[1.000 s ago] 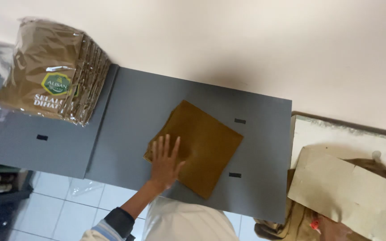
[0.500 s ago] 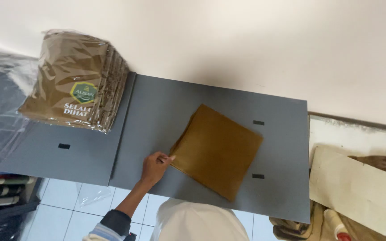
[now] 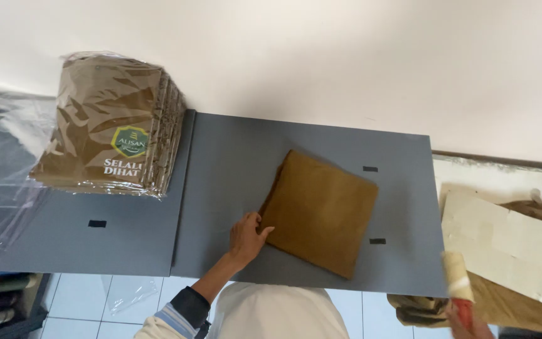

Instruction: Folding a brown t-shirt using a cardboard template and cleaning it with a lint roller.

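A flat brown square piece (image 3: 321, 210), folded cloth or paper, lies turned at an angle on the grey board (image 3: 233, 163). My left hand (image 3: 244, 237), on a striped sleeve, grips the piece at its near left corner with curled fingers and the thumb on top. At the bottom right edge of the view my right hand (image 3: 472, 325) is only partly seen. It holds a roller (image 3: 456, 279) with a cream-coloured head and a red handle, just off the board's right corner.
A stack of brown packs in clear plastic wrap (image 3: 111, 129) sits on a second grey board (image 3: 64, 226) to the left, with loose plastic film (image 3: 1, 176) beside it. A pale slab (image 3: 509, 242) over brown material lies at right. A white wall is behind, tiled floor (image 3: 95, 295) below.
My left hand slid off the top of the brown piece to its left corner and curled onto it. My right hand with the roller came into view at bottom right.
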